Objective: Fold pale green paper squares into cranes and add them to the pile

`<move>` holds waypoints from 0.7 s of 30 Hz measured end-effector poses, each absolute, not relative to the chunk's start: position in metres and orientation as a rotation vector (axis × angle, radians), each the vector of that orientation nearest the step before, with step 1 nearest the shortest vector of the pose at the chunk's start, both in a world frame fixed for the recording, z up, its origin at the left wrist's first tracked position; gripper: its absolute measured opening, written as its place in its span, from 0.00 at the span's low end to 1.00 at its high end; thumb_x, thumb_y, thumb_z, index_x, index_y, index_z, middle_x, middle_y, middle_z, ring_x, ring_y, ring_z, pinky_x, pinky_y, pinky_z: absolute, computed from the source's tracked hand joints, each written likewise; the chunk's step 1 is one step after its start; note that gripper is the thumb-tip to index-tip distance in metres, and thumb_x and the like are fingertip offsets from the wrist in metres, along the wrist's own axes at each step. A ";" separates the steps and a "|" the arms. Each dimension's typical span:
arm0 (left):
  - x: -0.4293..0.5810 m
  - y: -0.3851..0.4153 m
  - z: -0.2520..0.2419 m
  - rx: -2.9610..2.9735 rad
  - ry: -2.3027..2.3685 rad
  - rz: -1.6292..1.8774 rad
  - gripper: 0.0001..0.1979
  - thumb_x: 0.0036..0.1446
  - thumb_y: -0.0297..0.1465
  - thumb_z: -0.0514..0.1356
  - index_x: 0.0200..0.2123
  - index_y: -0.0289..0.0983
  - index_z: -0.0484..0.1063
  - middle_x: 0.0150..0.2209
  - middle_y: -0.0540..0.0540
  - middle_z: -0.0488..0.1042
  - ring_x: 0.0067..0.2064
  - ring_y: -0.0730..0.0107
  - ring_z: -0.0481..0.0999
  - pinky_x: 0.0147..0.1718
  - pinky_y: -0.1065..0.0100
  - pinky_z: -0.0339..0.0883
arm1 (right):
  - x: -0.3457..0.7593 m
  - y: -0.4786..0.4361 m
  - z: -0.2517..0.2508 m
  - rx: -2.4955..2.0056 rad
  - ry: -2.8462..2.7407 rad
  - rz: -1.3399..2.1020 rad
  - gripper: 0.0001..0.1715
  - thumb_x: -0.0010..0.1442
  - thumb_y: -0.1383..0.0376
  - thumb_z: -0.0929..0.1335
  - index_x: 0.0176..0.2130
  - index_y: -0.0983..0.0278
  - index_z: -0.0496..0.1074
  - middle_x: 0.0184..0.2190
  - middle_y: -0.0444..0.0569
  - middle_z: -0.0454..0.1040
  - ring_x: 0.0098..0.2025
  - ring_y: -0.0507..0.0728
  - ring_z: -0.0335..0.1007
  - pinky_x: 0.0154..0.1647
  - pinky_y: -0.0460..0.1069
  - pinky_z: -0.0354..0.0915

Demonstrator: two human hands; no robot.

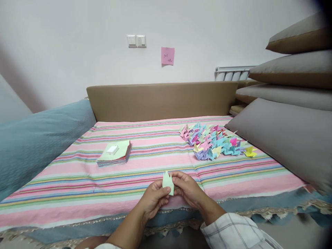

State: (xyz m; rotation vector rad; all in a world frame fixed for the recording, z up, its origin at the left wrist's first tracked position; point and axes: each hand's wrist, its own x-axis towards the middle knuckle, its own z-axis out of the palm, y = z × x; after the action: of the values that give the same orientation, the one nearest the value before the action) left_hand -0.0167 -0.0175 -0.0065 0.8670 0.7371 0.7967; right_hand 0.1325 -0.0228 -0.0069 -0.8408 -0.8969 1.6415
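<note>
Sleeve [233, 230] lay behind the grip | left hand [154, 197] pinched paper [167, 183], long axis and tips pointing away | right hand [188, 188], equally near, gripped its right edge

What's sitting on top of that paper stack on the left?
A small white object lies on the pale green top sheet, hiding the patch beneath. Lower sheets show mainly edges; the rest is covered.
</note>
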 end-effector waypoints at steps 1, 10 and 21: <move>-0.017 -0.018 -0.007 0.871 0.729 0.784 0.16 0.41 0.33 0.69 0.35 0.32 0.75 0.25 0.49 0.72 0.21 0.84 0.65 0.18 0.83 0.62 | 0.133 -0.022 -0.007 -0.842 -0.924 1.608 0.21 0.45 0.57 0.74 0.38 0.65 0.71 0.27 0.43 0.71 0.24 0.47 0.65 0.24 0.42 0.61; -0.014 -0.017 -0.006 0.824 0.846 0.805 0.18 0.38 0.34 0.71 0.34 0.33 0.75 0.26 0.50 0.71 0.23 0.81 0.68 0.21 0.80 0.66 | 0.142 -0.018 -0.011 -0.944 -1.371 1.233 0.06 0.49 0.65 0.69 0.30 0.64 0.67 0.26 0.41 0.67 0.28 0.49 0.63 0.29 0.44 0.59; -0.013 -0.017 -0.006 0.807 0.899 0.842 0.18 0.35 0.34 0.72 0.31 0.34 0.74 0.23 0.53 0.69 0.21 0.83 0.66 0.18 0.82 0.62 | 0.149 -0.017 -0.009 -0.991 -1.848 0.616 0.04 0.54 0.71 0.65 0.30 0.63 0.67 0.29 0.44 0.68 0.33 0.52 0.63 0.35 0.47 0.59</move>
State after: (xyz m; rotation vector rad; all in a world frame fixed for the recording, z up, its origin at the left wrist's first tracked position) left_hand -0.0130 -0.0165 -0.0056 0.8065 0.8987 0.8417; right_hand 0.1486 -0.0172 -0.0086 -0.9906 -1.8482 0.6163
